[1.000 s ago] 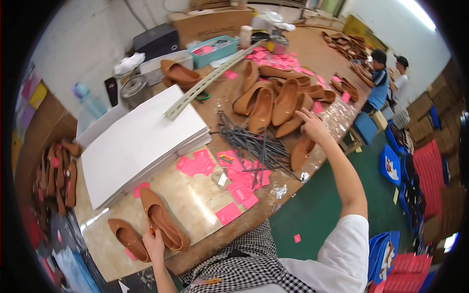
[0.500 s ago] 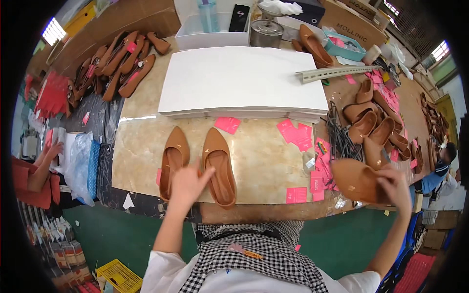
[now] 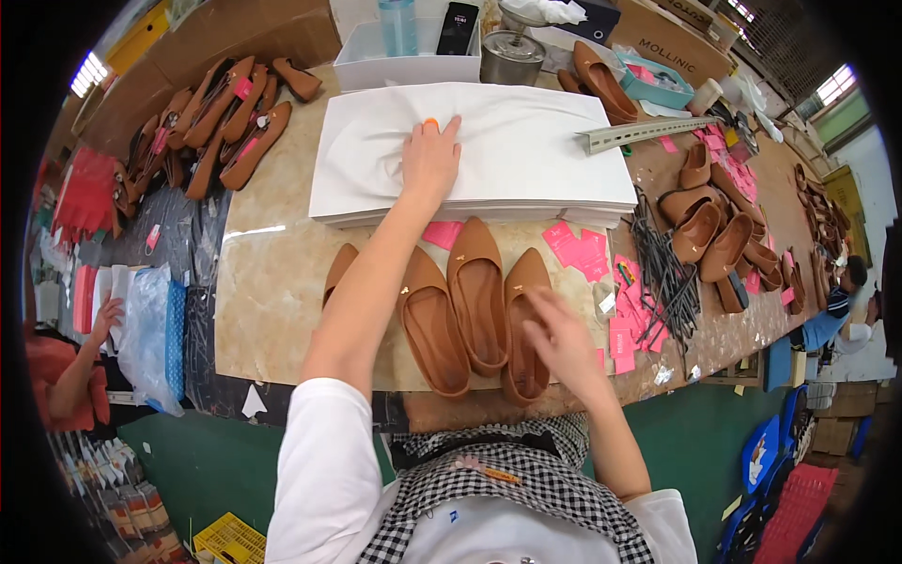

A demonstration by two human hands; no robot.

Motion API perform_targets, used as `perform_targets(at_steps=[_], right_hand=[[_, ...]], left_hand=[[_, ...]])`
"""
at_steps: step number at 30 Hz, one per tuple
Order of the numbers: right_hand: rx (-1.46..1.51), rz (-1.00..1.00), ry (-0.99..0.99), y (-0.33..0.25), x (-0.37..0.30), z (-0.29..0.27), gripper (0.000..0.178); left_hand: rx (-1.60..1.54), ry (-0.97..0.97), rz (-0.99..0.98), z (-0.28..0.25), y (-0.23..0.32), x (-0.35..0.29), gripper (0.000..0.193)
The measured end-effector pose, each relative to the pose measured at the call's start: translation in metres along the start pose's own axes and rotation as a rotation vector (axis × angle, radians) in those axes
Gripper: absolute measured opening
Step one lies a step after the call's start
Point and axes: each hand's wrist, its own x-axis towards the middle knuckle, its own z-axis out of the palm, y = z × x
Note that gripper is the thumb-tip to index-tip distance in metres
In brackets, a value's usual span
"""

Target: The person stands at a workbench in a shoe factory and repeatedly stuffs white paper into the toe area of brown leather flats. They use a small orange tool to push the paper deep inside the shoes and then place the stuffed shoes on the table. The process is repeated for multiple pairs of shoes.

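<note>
My left hand (image 3: 430, 158) lies on a stack of white paper sheets (image 3: 526, 141), its fingers stretched out and an orange band on one fingertip. Under it the top sheet is wrinkled. Brown pointed flat shoes stand in a row in front of me, toes away. My left forearm covers most of the leftmost shoe (image 3: 340, 265). Right of the arm come a second shoe (image 3: 434, 324), a third shoe (image 3: 477, 305) set slightly farther forward, and a last shoe (image 3: 522, 371). Over that last one hovers my right hand (image 3: 564, 340), fingers loosely apart, holding nothing.
A perforated metal strip (image 3: 648, 134) rests on the stack's right end. Pink tags (image 3: 578, 252), black ties (image 3: 662, 273) and heaped brown shoes (image 3: 723, 240) lie right. More shoes (image 3: 211, 127) are piled at left. Behind the paper stand a white box (image 3: 409, 70) and a metal pot (image 3: 512, 58).
My left hand has gone from the left pair of shoes up onto the paper. The right hand has moved left and let go of its shoe; two more shoes now stand beside the first pair.
</note>
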Motion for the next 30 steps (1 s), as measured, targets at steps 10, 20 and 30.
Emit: perform_targets(at_steps=[10, 20, 30], right_hand=[[1.540, 0.739, 0.130, -0.045, -0.034, -0.030, 0.056], [0.611, 0.190, 0.097, -0.022, -0.017, -0.028, 0.070], [-0.580, -0.211, 0.067, 0.016, 0.021, 0.023, 0.045]], left_hand=[[-0.742, -0.125, 0.496, -0.065, 0.108, -0.200, 0.025], [-1.456, -0.578, -0.560, -0.031, 0.111, -0.201, 0.057], [-0.294, -0.602, 0.516, -0.006, 0.140, -0.267, 0.032]])
